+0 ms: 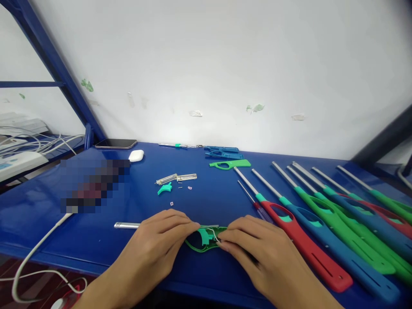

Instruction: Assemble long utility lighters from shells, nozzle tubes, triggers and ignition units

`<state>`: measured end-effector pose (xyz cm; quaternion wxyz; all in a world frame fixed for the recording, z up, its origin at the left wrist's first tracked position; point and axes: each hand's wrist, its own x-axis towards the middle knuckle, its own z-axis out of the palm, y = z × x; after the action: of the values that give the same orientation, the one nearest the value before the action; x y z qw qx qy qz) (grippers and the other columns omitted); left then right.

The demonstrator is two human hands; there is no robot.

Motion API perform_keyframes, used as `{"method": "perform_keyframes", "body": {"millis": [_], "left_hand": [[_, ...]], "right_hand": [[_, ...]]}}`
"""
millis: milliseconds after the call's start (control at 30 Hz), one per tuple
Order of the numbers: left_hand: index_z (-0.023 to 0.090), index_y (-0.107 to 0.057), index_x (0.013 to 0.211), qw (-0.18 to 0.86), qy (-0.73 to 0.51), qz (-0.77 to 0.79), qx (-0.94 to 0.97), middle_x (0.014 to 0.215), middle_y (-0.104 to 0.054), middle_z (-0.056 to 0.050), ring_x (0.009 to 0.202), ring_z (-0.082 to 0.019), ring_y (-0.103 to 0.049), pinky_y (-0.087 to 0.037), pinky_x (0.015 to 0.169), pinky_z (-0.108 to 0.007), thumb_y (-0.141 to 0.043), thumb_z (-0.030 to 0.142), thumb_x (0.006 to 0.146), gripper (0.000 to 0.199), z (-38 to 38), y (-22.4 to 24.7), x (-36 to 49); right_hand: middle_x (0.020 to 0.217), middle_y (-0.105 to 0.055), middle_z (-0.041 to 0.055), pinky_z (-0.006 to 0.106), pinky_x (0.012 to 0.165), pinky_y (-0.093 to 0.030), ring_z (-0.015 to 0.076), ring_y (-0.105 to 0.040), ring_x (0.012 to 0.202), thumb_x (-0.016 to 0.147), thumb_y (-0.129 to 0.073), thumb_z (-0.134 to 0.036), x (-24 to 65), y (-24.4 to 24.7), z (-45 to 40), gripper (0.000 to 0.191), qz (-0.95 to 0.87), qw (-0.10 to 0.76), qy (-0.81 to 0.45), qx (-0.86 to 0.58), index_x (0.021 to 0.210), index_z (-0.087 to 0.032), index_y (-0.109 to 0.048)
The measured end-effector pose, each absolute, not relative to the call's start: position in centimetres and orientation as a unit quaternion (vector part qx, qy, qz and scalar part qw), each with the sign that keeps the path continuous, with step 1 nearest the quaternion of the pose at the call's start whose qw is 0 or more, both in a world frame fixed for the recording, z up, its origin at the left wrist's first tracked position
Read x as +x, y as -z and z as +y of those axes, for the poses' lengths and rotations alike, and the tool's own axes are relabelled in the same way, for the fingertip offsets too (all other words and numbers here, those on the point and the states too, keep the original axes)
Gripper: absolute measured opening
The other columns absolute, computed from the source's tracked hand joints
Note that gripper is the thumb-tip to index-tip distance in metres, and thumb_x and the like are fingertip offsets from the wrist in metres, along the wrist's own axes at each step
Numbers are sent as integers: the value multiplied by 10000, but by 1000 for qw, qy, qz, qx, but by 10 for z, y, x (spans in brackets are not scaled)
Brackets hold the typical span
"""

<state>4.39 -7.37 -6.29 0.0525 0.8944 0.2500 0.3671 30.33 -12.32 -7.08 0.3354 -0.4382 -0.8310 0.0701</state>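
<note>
An opened green lighter shell lies on the blue table near its front edge, with a teal trigger and a thin pale wire inside. A silver tube points out to the left. My left hand is closed on the shell's left part, fingers pressed together by the tube. On the right, my right hand pinches at the shell's right part near the wire; its fingertips partly hide what they grip. Beyond the hands lie a loose teal trigger, two clear fuel tanks and tiny metal pieces.
Several assembled lighters and a screwdriver lie at the right. Green and blue shells sit at the back. A phone, a white case and a cable are at the left.
</note>
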Motion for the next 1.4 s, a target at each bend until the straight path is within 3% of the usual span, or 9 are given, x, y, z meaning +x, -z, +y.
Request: {"method": "perform_keyframes", "body": {"millis": [267, 500, 867, 1133, 1400], "left_hand": [[231, -697, 1272, 74, -328, 244, 910, 1086, -725, -36, 965, -171, -654, -578, 862, -313, -493, -63, 1014, 441, -74, 61, 42], [254, -682, 1327, 72, -315, 257, 911, 1106, -667, -49, 949, -177, -593, -563, 810, -317, -459, -90, 1001, 524, -75, 63, 42], [198, -705, 1274, 96, -317, 274, 903, 1089, -654, -57, 973, -178, -593, -521, 969, -390, -546, 61, 1056, 302, -84, 55, 50], [202, -685, 1242, 94, -275, 268, 919, 1067, -665, -59, 927, -197, -609, -543, 871, -377, -565, 204, 1101, 185, -82, 57, 47], [196, -643, 1289, 69, -268, 274, 921, 1040, -632, -59, 918, -210, -599, -544, 861, -382, -542, 166, 1099, 217, -83, 59, 48]], "right_hand": [[1003, -753, -13, 332, 794, -550, 183, -677, 838, 1075, -591, -211, 303, 70, -124, 153, -832, 329, -79, -441, 1069, -267, -732], [987, -754, -15, 335, 776, -555, 185, -680, 819, 1071, -598, -206, 303, 71, -124, 157, -836, 326, -60, -437, 1071, -273, -740], [961, -751, -11, 313, 757, -552, 174, -676, 798, 1089, -563, -214, 301, 70, -123, 189, -839, 340, -41, -424, 1082, -259, -747], [961, -745, -11, 314, 767, -536, 164, -675, 794, 1098, -546, -200, 301, 68, -122, 200, -842, 337, -39, -419, 1109, -252, -738], [939, -743, -4, 308, 771, -521, 158, -676, 780, 1095, -537, -161, 298, 68, -123, 207, -842, 352, -15, -408, 1066, -229, -730]]}}
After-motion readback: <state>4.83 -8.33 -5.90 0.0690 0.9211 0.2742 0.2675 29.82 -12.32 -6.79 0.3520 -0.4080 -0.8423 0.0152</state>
